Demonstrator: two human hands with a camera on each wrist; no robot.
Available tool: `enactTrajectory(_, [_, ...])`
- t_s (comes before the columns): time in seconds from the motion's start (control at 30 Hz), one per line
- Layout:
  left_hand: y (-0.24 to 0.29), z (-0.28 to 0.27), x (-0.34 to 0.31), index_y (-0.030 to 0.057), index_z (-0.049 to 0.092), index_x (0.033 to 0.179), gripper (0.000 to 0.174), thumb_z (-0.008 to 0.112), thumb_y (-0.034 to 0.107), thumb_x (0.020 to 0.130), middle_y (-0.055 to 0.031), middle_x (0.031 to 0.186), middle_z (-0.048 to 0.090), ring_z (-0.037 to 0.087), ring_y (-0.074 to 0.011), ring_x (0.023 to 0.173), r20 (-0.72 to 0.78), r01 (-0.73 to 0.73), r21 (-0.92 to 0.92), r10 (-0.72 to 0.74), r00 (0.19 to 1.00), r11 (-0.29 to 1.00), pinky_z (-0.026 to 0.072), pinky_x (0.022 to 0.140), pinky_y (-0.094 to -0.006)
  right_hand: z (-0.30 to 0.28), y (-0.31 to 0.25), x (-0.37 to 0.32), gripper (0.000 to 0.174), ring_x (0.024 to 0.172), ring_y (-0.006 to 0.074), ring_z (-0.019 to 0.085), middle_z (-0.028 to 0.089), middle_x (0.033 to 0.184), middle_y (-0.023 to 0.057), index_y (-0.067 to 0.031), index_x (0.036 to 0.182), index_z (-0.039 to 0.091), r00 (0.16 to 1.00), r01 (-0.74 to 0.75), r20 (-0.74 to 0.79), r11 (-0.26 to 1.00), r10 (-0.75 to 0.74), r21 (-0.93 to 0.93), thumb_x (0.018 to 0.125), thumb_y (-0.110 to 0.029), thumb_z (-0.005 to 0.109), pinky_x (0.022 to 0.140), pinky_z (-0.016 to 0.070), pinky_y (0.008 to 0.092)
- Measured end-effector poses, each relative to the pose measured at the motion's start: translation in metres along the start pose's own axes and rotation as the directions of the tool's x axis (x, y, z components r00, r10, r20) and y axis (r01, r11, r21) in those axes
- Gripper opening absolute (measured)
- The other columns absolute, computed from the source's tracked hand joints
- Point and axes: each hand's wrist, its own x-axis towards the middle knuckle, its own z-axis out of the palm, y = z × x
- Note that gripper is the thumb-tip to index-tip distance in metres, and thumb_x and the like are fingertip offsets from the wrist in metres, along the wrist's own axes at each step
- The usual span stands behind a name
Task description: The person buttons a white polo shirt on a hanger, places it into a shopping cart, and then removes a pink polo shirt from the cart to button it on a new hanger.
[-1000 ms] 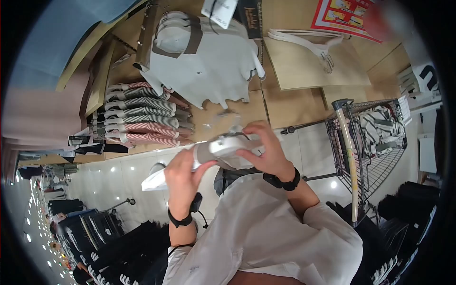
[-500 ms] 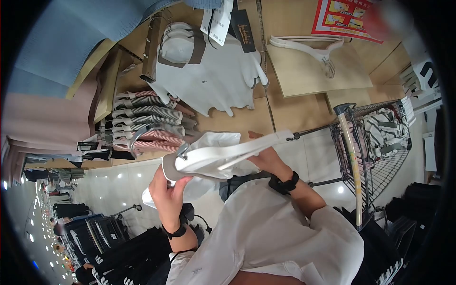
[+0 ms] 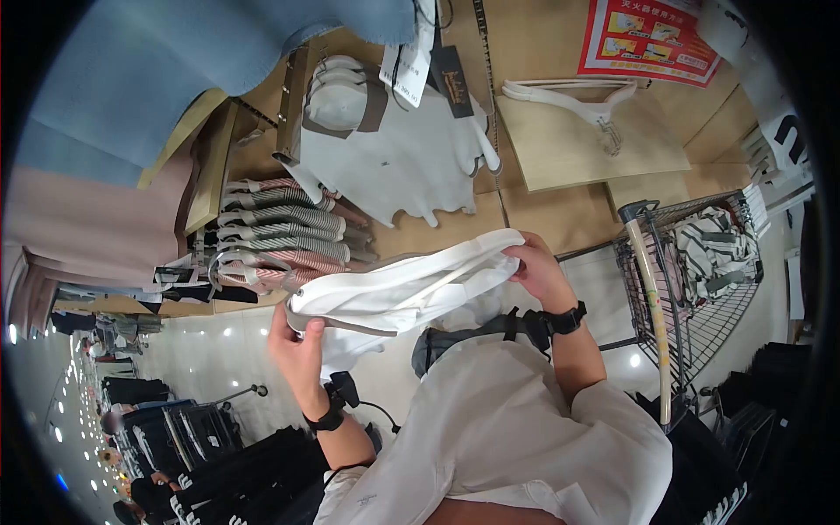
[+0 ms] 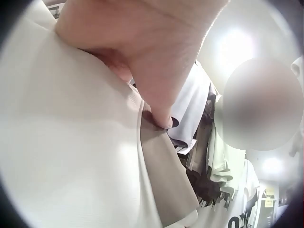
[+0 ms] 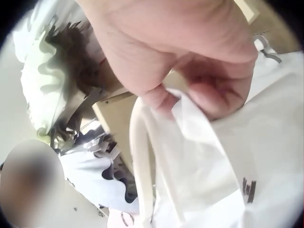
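Observation:
A white shirt (image 3: 359, 337) with a grey-brown collar (image 3: 337, 325) hangs between both hands, a white hanger (image 3: 420, 265) inside it, its metal hook (image 3: 229, 255) pointing left. The left hand (image 3: 297, 350) pinches the collar end; in the left wrist view the thumb of the left hand (image 4: 137, 52) presses the grey-brown collar (image 4: 166, 175). The right hand (image 3: 544, 276) grips the hanger's far end with the cloth. In the right wrist view the right hand (image 5: 190, 61) pinches white fabric (image 5: 199, 142) beside the hanger arm (image 5: 142, 166), with a small dark logo lower right.
White-grey shirts (image 3: 394, 157) hang on the wall rack ahead, striped shirts (image 3: 289, 223) to their left. Several empty hangers (image 3: 573, 101) lie on a wooden board (image 3: 595, 157). A cart (image 3: 656, 324) with striped clothes stands at right; dark garments (image 3: 254, 472) hang at lower left.
The right hand has moved from the collar to the hanger's right end and now grips it. The hanger and shirt have been drawn out lengthwise, lower and more level; the left hand still holds the collar.

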Motion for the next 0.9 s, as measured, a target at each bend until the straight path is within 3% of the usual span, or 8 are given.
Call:
enactTrajectory(0.13, [-0.017, 0.008, 0.006, -0.0057, 0.062, 0.11, 0.047, 0.072, 0.032, 0.084, -0.0054, 0.091, 0.064, 0.055, -0.0116, 0.082, 0.014, 0.061, 0.085, -0.062, 0.998, 0.995, 0.0454, 0.076, -0.0266, 0.001, -0.024, -0.004, 0.013, 0.049, 0.0067, 0.046, 0.057, 0.069, -0.0001, -0.0021, 0.091, 0.061, 0.995, -0.006, -0.095, 0.999, 0.003, -0.035, 0.088, -0.013, 0.055, 0.036, 0.0309, 0.0214])
enactTrajectory(0.2, [-0.022, 0.013, 0.007, -0.0067, 0.063, 0.107, 0.046, 0.065, 0.035, 0.088, -0.0057, 0.086, 0.065, 0.054, -0.0121, 0.079, -0.008, 0.0, 0.064, 0.001, 1.0, 0.998, 0.0445, 0.072, -0.0271, -0.01, -0.03, -0.006, 0.011, 0.044, 0.0064, 0.04, 0.056, 0.067, -0.0003, -0.0014, 0.088, 0.06, 0.998, 0.041, -0.062, 0.977, -0.028, 0.208, 0.087, -0.012, 0.058, 0.033, 0.0257, 0.0202])
enactTrajectory(0.37, [-0.01, 0.031, 0.014, -0.0064, 0.065, 0.099, 0.036, 0.068, 0.028, 0.086, -0.0053, 0.08, 0.065, 0.054, -0.0133, 0.074, -0.033, 0.072, 0.095, -0.069, 0.997, 0.993, 0.0444, 0.07, -0.0267, -0.015, -0.053, -0.014, 0.011, 0.045, 0.0033, 0.041, 0.055, 0.064, -0.0009, -0.0032, 0.085, 0.059, 0.999, 0.026, -0.037, 0.984, -0.019, 0.179, 0.085, -0.013, 0.064, 0.034, 0.0243, 0.0193])
enactTrajectory(0.43, [-0.008, 0.04, 0.015, -0.006, 0.065, 0.097, 0.033, 0.07, 0.024, 0.085, -0.006, 0.078, 0.065, 0.054, -0.0135, 0.072, -0.092, 0.044, 0.068, -0.038, 0.995, 0.997, 0.045, 0.069, -0.0272, 0.003, -0.054, -0.024, 0.012, 0.047, 0.0031, 0.04, 0.053, 0.064, -0.0014, -0.0034, 0.082, 0.058, 0.909, 0.164, -0.307, 0.918, -0.283, -0.362, 0.085, -0.012, 0.066, 0.037, 0.0261, 0.0206])
enactTrajectory(0.47, [-0.009, 0.043, 0.015, -0.0056, 0.065, 0.095, 0.029, 0.071, 0.021, 0.084, -0.0078, 0.077, 0.065, 0.055, -0.0131, 0.071, -0.102, -0.016, 0.122, 0.028, 0.994, 0.992, 0.0457, 0.067, -0.028, 0.006, -0.048, -0.021, 0.013, 0.048, 0.0057, 0.039, 0.05, 0.058, -0.0033, -0.0031, 0.079, 0.055, 0.763, 0.346, -0.179, 0.626, -0.621, -0.699, 0.083, -0.005, 0.067, 0.042, 0.0312, 0.023])
enactTrajectory(0.6, [0.0, 0.053, 0.02, -0.0053, 0.065, 0.093, 0.025, 0.073, 0.017, 0.083, -0.0133, 0.073, 0.066, 0.058, -0.0155, 0.065, -0.101, -0.102, 0.216, 0.126, 0.987, 0.971, 0.048, 0.064, -0.0304, 0.031, -0.049, -0.039, 0.016, 0.05, 0.0072, 0.043, 0.049, 0.056, 0.002, -0.0013, 0.081, 0.055, 0.664, 0.306, -0.09, 0.381, -0.742, -0.873, 0.077, -0.002, 0.071, 0.047, 0.0377, 0.0236])
enactTrajectory(0.7, [0.0, 0.052, 0.024, -0.0049, 0.065, 0.092, 0.027, 0.074, 0.019, 0.082, -0.0143, 0.074, 0.067, 0.06, -0.0184, 0.063, -0.12, -0.08, 0.21, 0.107, 0.987, 0.974, 0.0486, 0.064, -0.0304, 0.04, -0.05, -0.042, 0.016, 0.051, 0.008, 0.045, 0.051, 0.058, 0.0023, -0.0015, 0.084, 0.056, 0.753, 0.36, -0.058, 0.485, -0.655, -0.797, 0.077, -0.002, 0.071, 0.048, 0.0394, 0.0241])
enactTrajectory(0.9, [0.016, 0.059, 0.022, -0.0053, 0.065, 0.092, 0.028, 0.074, 0.02, 0.082, -0.0131, 0.074, 0.068, 0.062, -0.0165, 0.066, -0.099, -0.038, 0.149, 0.053, 0.994, 0.988, 0.0493, 0.064, -0.0295, 0.081, -0.048, -0.054, 0.022, 0.061, 0.0072, 0.057, 0.06, 0.068, 0.0031, -0.0016, 0.09, 0.056, 0.84, 0.535, 0.4, 0.428, -0.367, -0.729, 0.081, -0.01, 0.075, 0.057, 0.045, 0.023])
